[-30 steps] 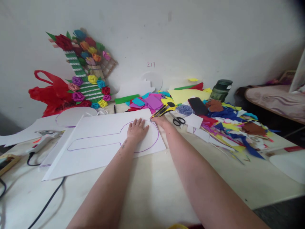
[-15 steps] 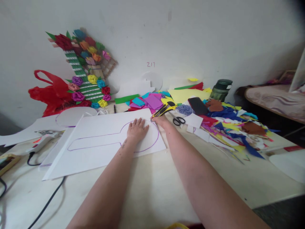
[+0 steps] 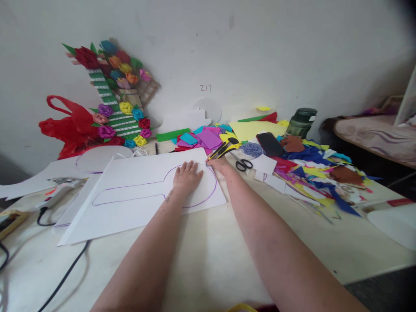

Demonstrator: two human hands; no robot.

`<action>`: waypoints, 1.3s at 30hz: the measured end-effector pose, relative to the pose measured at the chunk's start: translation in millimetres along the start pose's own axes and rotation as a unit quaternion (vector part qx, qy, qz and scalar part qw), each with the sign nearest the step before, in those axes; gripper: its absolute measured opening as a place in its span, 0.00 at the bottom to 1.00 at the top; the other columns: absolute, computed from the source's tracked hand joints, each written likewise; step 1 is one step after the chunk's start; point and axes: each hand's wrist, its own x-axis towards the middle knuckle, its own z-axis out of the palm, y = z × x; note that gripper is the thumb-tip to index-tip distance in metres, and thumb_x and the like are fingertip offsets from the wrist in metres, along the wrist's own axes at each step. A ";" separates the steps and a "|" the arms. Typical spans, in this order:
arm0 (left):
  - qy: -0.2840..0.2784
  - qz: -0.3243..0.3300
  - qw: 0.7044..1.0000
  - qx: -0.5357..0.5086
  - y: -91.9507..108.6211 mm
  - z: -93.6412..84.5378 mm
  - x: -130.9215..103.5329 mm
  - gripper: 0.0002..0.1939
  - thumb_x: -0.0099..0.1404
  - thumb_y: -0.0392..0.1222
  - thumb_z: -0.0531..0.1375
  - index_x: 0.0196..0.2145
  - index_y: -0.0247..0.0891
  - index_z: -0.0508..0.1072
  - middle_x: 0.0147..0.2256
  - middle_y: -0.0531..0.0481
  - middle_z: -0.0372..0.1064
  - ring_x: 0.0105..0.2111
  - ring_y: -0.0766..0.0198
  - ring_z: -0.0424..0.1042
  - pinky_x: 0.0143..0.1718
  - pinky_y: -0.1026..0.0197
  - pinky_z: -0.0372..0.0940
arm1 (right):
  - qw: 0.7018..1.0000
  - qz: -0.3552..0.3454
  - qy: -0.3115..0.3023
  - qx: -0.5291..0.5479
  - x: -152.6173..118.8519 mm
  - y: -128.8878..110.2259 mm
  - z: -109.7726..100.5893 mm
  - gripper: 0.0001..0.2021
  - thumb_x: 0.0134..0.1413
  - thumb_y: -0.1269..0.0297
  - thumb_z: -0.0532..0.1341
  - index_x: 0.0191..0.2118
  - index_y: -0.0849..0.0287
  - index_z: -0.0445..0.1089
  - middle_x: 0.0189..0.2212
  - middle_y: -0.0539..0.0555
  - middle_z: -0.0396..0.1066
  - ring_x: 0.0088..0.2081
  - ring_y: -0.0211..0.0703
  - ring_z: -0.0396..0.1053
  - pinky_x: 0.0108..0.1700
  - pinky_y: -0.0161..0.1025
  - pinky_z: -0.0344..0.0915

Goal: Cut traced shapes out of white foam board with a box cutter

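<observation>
My left hand lies flat with fingers spread on a large white sheet, inside the round end of a purple outline. From that circle, a long narrow outlined strip runs to the left. My right hand is closed around a yellow and black utility knife. The knife's tip end is low, by the upper right edge of the circle; the blade itself is too small to make out. Just right of this hand lie black-handled scissors.
Colourful paper scraps, a phone, blue-grey yarn and a green bottle crowd the right and back. Paper flower crafts and a red bag stand back left. A power strip and cables lie left.
</observation>
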 end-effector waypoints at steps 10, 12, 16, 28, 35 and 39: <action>0.003 0.001 1.000 0.002 1.5 -3.4 -2.5 0.31 0.67 0.57 0.38 0.63 0.43 0.51 0.65 0.52 0.40 0.64 0.55 0.39 0.61 0.47 0.42 | 1.000 -0.001 -0.004 -0.003 -1.4 -0.2 -0.5 0.06 0.30 0.76 0.59 0.21 0.61 0.70 0.24 0.50 0.70 0.31 0.38 0.67 0.39 0.37 0.64; 0.001 -0.001 1.000 0.003 1.8 -3.8 -2.7 0.30 0.67 0.57 0.38 0.63 0.43 0.51 0.65 0.52 0.40 0.64 0.55 0.39 0.61 0.47 0.42 | 1.000 -0.004 -0.004 -0.001 -2.1 -1.3 -0.5 0.05 0.30 0.76 0.59 0.21 0.61 0.69 0.24 0.49 0.70 0.31 0.38 0.67 0.39 0.36 0.64; -0.002 0.000 1.000 0.009 1.4 -2.5 -1.8 0.31 0.67 0.57 0.37 0.63 0.42 0.50 0.65 0.52 0.40 0.64 0.55 0.39 0.61 0.47 0.41 | 1.000 -0.001 -0.009 -0.012 -2.8 -5.2 -1.2 0.05 0.31 0.76 0.59 0.20 0.61 0.69 0.23 0.49 0.70 0.31 0.37 0.67 0.40 0.37 0.64; 0.002 0.001 1.000 0.009 0.1 -0.3 -0.3 0.32 0.67 0.57 0.37 0.63 0.41 0.50 0.65 0.53 0.40 0.64 0.56 0.39 0.61 0.47 0.41 | 1.000 0.006 -0.001 0.000 -9.2 -5.9 -0.6 0.04 0.31 0.74 0.59 0.20 0.60 0.68 0.23 0.47 0.68 0.30 0.37 0.66 0.41 0.38 0.64; 0.006 0.000 1.000 0.011 -0.6 0.7 0.7 0.32 0.66 0.58 0.37 0.63 0.43 0.50 0.65 0.53 0.41 0.64 0.56 0.40 0.61 0.48 0.42 | 1.000 -0.006 0.012 0.005 -5.2 2.4 1.0 0.04 0.32 0.74 0.59 0.21 0.60 0.69 0.24 0.48 0.70 0.31 0.38 0.67 0.42 0.38 0.64; 0.008 0.001 1.000 0.007 0.0 -0.1 0.3 0.32 0.66 0.58 0.37 0.63 0.42 0.50 0.65 0.52 0.41 0.63 0.56 0.40 0.61 0.48 0.42 | 1.000 -0.004 0.023 -0.006 -2.7 5.8 1.3 0.04 0.31 0.73 0.60 0.21 0.59 0.69 0.24 0.48 0.71 0.31 0.38 0.68 0.42 0.38 0.64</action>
